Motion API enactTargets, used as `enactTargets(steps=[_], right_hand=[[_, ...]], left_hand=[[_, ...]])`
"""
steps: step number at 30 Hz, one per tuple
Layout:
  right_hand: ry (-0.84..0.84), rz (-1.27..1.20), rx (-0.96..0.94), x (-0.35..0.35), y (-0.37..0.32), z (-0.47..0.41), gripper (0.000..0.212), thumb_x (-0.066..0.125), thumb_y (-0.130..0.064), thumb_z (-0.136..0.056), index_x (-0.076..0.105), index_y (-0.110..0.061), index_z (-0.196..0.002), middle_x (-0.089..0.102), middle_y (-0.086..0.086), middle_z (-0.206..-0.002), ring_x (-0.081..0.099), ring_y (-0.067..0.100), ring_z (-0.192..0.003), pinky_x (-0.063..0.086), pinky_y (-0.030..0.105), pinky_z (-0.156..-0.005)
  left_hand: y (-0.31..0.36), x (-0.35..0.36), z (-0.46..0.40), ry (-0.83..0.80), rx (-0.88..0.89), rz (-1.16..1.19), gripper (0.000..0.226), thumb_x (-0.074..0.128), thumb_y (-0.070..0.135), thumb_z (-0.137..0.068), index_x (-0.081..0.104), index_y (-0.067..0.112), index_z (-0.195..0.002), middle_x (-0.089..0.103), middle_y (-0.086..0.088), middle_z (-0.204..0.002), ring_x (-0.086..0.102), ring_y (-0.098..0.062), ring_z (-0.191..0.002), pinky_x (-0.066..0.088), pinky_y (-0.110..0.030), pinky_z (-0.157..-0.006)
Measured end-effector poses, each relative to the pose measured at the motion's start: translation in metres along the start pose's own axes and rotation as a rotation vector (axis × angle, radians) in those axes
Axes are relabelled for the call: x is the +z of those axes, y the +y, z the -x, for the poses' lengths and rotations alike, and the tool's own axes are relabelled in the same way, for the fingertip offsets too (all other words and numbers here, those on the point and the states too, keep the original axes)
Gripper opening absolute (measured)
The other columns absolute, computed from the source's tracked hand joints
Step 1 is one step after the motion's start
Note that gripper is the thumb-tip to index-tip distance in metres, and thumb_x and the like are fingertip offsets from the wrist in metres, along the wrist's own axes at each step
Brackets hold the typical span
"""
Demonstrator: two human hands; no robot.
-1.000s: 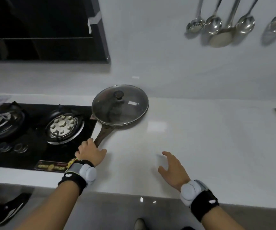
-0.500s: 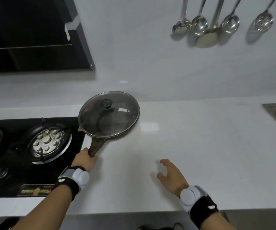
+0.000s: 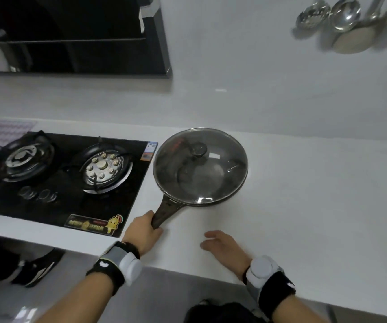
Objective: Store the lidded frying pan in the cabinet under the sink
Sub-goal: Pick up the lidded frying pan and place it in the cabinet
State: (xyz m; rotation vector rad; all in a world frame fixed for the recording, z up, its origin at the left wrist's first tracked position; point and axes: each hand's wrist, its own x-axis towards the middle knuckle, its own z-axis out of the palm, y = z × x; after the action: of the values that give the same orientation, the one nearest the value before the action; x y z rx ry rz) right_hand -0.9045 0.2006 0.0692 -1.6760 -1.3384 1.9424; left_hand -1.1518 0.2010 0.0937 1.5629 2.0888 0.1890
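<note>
Just right of the stove [image 3: 59,173], on the white tabletop [image 3: 316,206], we see the lidded frying pan [image 3: 200,166] resting with its long axis running from the far right down to the near left, so the handle [image 3: 164,213] points straight at our left hand [image 3: 143,231], which is clenched around its end. Our right hand [image 3: 225,248] hovers released, fingers loosely spread, near and slightly right of the pan with nothing in it. We judge the left does the carrying.
</note>
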Motion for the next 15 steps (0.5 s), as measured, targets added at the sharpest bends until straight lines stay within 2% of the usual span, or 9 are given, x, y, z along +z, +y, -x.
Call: enactTargets(steps=[3, 6, 9, 11, 15], right_hand=[[-0.052, -0.228, 0.085, 0.01, -0.006, -0.004, 0.049, 0.07, -0.037, -0.076, 0.06, -0.019, -0.121, 0.067, 0.004, -0.116, 0.062, 0.015, -0.109, 0.049, 0.03, -0.085], [-0.126, -0.403, 0.157, 0.011, -0.013, -0.006, 0.037, 0.067, -0.04, -0.08, 0.062, -0.021, -0.112, 0.068, -0.001, -0.117, 0.061, 0.016, -0.113, 0.05, 0.037, -0.091], [-0.164, -0.624, 0.238, 0.013, -0.014, -0.012, 0.037, 0.072, -0.04, -0.079, 0.064, -0.017, -0.108, 0.068, 0.005, -0.12, 0.059, 0.02, -0.117, 0.05, 0.041, -0.089], [-0.179, -0.792, 0.272, 0.017, -0.013, -0.013, 0.04, 0.075, -0.035, -0.077, 0.066, -0.016, -0.111, 0.069, 0.007, -0.121, 0.059, 0.023, -0.12, 0.048, 0.045, -0.095], [-0.188, -0.993, 0.266, 0.035, -0.01, -0.011, 0.024, 0.072, -0.025, -0.077, 0.072, -0.012, -0.098, 0.071, 0.005, -0.118, 0.062, 0.024, -0.112, 0.046, 0.045, -0.1]], left_hand=[[0.015, 0.004, 0.009, -0.047, 0.101, -0.029, 0.022, 0.059, 0.028, -0.074, 0.037, 0.026, -0.07, 0.052, 0.001, -0.067, 0.05, -0.025, -0.066, 0.032, -0.031, -0.056], [0.027, 0.011, 0.02, -0.095, 0.178, -0.079, 0.015, 0.056, 0.032, -0.076, 0.042, 0.026, -0.076, 0.053, 0.002, -0.07, 0.053, -0.023, -0.068, 0.037, -0.032, -0.058], [0.033, 0.02, 0.031, -0.124, 0.223, -0.094, 0.015, 0.054, 0.033, -0.075, 0.045, 0.024, -0.083, 0.055, 0.001, -0.074, 0.058, -0.026, -0.073, 0.04, -0.033, -0.061], [0.035, 0.026, 0.04, -0.142, 0.247, -0.085, 0.015, 0.052, 0.034, -0.075, 0.045, 0.024, -0.083, 0.058, 0.0, -0.075, 0.059, -0.027, -0.075, 0.041, -0.034, -0.062], [0.03, 0.028, 0.046, -0.153, 0.292, -0.093, 0.019, 0.051, 0.037, -0.076, 0.049, 0.022, -0.088, 0.066, -0.005, -0.085, 0.061, -0.028, -0.079, 0.047, -0.038, -0.068]])
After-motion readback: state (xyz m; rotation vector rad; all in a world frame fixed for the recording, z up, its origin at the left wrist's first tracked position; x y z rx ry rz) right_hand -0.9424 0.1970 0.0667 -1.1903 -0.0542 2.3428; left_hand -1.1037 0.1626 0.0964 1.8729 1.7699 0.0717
